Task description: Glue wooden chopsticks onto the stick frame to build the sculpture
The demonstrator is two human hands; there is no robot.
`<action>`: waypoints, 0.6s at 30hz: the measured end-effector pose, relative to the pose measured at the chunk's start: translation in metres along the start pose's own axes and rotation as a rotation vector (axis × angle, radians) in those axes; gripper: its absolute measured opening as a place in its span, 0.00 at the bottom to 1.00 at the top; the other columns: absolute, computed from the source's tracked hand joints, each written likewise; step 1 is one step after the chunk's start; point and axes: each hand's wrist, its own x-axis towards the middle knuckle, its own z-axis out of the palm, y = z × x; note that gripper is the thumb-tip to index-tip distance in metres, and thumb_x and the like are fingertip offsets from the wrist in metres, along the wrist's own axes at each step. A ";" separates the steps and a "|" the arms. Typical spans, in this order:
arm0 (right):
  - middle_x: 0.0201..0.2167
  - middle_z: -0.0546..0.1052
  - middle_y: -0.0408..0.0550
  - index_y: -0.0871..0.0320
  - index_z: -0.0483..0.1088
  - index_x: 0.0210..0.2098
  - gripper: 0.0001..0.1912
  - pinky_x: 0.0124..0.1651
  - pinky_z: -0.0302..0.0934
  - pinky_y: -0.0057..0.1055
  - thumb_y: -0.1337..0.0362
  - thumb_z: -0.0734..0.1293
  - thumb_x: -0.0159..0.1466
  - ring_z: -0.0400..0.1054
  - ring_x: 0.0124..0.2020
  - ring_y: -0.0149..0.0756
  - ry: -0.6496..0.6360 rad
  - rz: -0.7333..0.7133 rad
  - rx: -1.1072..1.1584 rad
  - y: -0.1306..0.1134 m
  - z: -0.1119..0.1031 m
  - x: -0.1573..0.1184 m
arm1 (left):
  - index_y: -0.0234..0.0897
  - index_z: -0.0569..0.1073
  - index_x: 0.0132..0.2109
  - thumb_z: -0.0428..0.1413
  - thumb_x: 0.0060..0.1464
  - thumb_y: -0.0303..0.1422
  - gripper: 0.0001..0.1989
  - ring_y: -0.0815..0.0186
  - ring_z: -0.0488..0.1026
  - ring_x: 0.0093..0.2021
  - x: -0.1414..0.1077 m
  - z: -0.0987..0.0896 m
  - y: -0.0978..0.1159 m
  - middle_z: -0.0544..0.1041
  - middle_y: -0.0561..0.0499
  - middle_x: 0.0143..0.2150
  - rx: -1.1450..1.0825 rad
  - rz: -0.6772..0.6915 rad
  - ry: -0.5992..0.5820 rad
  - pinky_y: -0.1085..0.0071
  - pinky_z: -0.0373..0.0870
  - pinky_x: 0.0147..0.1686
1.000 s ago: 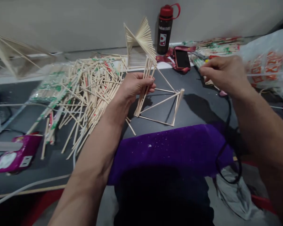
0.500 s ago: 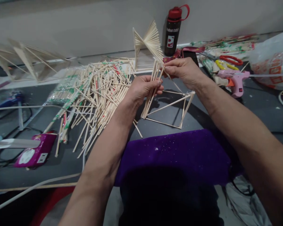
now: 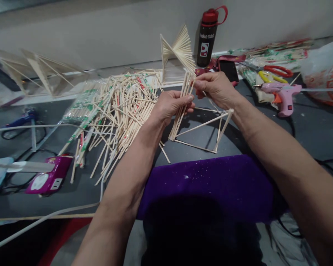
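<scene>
A stick frame [image 3: 201, 123] of thin wooden sticks stands on the dark table in front of me. My left hand [image 3: 175, 104] is closed around several sticks at the frame's left side, thumb on top. At the upper end of those sticks, my right hand [image 3: 212, 85] pinches near their tips; its fingertips hide exactly what they grip. Behind my hands rises a twisted fan of sticks [image 3: 183, 48] on a frame. A large pile of loose sticks [image 3: 130, 111] lies left of my left hand.
A dark bottle [image 3: 206, 40] with a red lid stands at the back. To the right lie a pink glue gun [image 3: 285, 96], scissors [image 3: 277, 71] and a plastic bag [image 3: 325, 74]. A magenta power strip [image 3: 51, 175], cables and a blue glue gun [image 3: 22, 121] are left; purple cloth [image 3: 207, 181] covers the near edge.
The whole view has shifted slightly, with objects appearing a little farther right. Both hands keep nearly the same hold, my right fingertips slightly lower by the stick tips.
</scene>
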 end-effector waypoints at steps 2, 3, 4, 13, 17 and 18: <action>0.21 0.69 0.40 0.61 0.75 0.28 0.09 0.24 0.60 0.21 0.65 0.77 0.59 0.63 0.20 0.23 0.002 0.002 0.000 -0.001 0.000 0.000 | 0.32 0.78 0.36 0.70 0.47 0.38 0.15 0.70 0.80 0.29 0.000 0.000 0.000 0.82 0.49 0.28 0.012 -0.001 0.011 0.75 0.78 0.35; 0.20 0.69 0.40 0.61 0.74 0.28 0.09 0.24 0.60 0.21 0.65 0.77 0.59 0.63 0.20 0.23 0.000 -0.001 0.002 -0.001 0.000 -0.001 | 0.32 0.78 0.36 0.71 0.47 0.39 0.15 0.70 0.80 0.29 -0.001 0.000 0.000 0.82 0.49 0.28 0.021 -0.006 0.017 0.74 0.78 0.35; 0.20 0.69 0.40 0.61 0.75 0.28 0.10 0.24 0.59 0.21 0.64 0.77 0.59 0.63 0.20 0.23 -0.002 -0.003 0.003 -0.001 0.001 -0.001 | 0.33 0.78 0.35 0.71 0.47 0.39 0.15 0.69 0.80 0.29 -0.001 0.000 0.001 0.82 0.49 0.28 0.028 -0.012 0.022 0.74 0.78 0.36; 0.20 0.69 0.40 0.60 0.75 0.27 0.16 0.23 0.58 0.21 0.56 0.79 0.57 0.61 0.20 0.23 -0.049 -0.043 -0.012 0.004 -0.002 0.003 | 0.34 0.79 0.36 0.71 0.46 0.40 0.15 0.68 0.81 0.30 0.000 -0.002 -0.002 0.83 0.48 0.30 0.020 -0.026 0.004 0.74 0.76 0.33; 0.20 0.69 0.40 0.60 0.74 0.26 0.17 0.22 0.57 0.21 0.55 0.80 0.56 0.60 0.19 0.23 -0.044 -0.027 -0.021 0.004 -0.001 0.004 | 0.34 0.80 0.37 0.70 0.47 0.42 0.17 0.69 0.81 0.30 0.003 -0.006 -0.005 0.84 0.47 0.32 0.021 -0.026 -0.033 0.76 0.75 0.32; 0.20 0.68 0.40 0.60 0.74 0.26 0.18 0.22 0.56 0.21 0.55 0.80 0.56 0.60 0.19 0.23 -0.042 -0.032 -0.019 0.004 0.000 0.004 | 0.34 0.80 0.38 0.70 0.47 0.42 0.17 0.69 0.81 0.30 0.004 -0.007 -0.006 0.84 0.47 0.32 0.015 -0.025 -0.043 0.76 0.75 0.32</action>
